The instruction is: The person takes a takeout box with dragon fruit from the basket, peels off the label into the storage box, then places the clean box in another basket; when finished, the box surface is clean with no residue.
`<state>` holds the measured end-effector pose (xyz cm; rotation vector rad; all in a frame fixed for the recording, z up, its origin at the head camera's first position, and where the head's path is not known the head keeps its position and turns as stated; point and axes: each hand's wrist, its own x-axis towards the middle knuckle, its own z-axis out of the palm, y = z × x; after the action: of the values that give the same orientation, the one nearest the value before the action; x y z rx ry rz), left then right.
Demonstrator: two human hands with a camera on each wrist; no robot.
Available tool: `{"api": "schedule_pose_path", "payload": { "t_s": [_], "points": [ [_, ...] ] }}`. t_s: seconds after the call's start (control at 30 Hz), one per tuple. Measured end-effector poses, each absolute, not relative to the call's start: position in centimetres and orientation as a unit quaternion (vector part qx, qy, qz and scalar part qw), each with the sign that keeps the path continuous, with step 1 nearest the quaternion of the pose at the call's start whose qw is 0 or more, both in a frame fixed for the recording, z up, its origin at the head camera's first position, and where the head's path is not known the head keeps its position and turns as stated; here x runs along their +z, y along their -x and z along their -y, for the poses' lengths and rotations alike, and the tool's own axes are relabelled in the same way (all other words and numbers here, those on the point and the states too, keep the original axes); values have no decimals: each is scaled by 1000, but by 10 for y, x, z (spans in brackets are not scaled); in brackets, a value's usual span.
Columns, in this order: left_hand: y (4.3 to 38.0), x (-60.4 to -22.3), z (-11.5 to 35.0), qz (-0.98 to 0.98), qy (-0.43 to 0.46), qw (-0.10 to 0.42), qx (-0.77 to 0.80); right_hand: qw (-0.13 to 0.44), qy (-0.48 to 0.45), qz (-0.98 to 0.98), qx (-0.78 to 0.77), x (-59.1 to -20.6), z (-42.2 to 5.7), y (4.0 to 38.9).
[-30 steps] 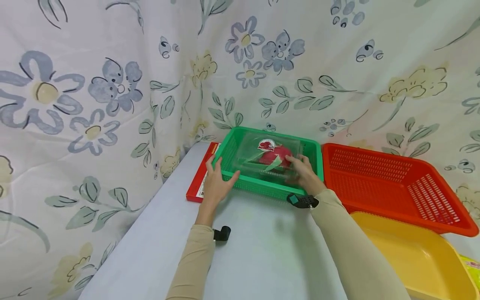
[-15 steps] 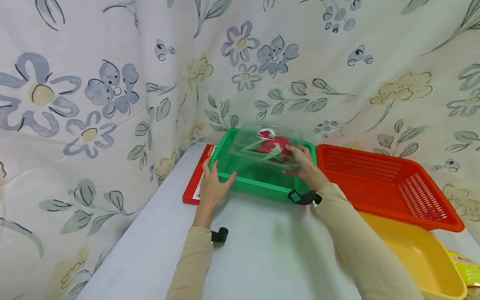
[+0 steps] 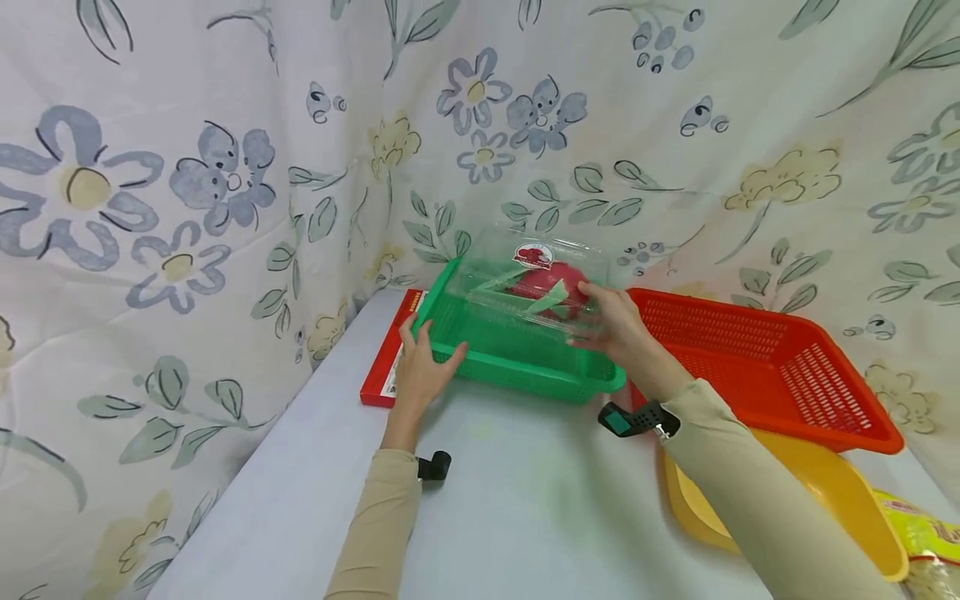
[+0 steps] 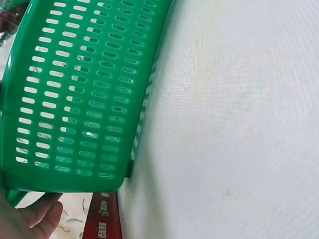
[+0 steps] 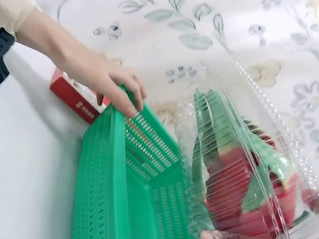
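Note:
My right hand [image 3: 618, 329] grips the right side of a clear plastic clamshell box [image 5: 224, 99], which is lifted and tilted above the green basket [image 3: 517, 377]. Inside the box lies a red dragon fruit [image 3: 551, 283] with green scales; a round label [image 3: 533, 256] is on the lid. At the basket's front left corner, my left hand [image 3: 423, 375] holds the rim, its fingers over the left side and thumb at the front. The left wrist view shows the slotted basket wall [image 4: 84, 99] close up. In the right wrist view, only a fingertip of the right hand shows under the box.
A flat red box [image 3: 384, 375] lies against the basket's left side. To the right stand a red-orange basket [image 3: 735, 375] and, nearer, a yellow tray [image 3: 693, 512]. A yellow packet [image 3: 918, 529] is at the right edge. A floral curtain [image 3: 300, 125] hangs behind the table.
My right hand has lifted the clamshell box up out of the green basket and tilted it. The left hand stays at the basket's corner. The view has turned slightly right.

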<state>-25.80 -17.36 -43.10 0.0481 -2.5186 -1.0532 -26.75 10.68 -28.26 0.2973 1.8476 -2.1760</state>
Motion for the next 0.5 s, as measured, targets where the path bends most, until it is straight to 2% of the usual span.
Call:
{"api": "schedule_pose_path", "payload": {
  "t_s": [0.27,0.5],
  "points": [
    [258,-431,174,899,-10,203,-388,145,-93,-641,-748,-267,-126,238],
    [255,-431,174,900,-8,200,-387,137,-92,-659,-734,-276,-150,205]
  ]
}}
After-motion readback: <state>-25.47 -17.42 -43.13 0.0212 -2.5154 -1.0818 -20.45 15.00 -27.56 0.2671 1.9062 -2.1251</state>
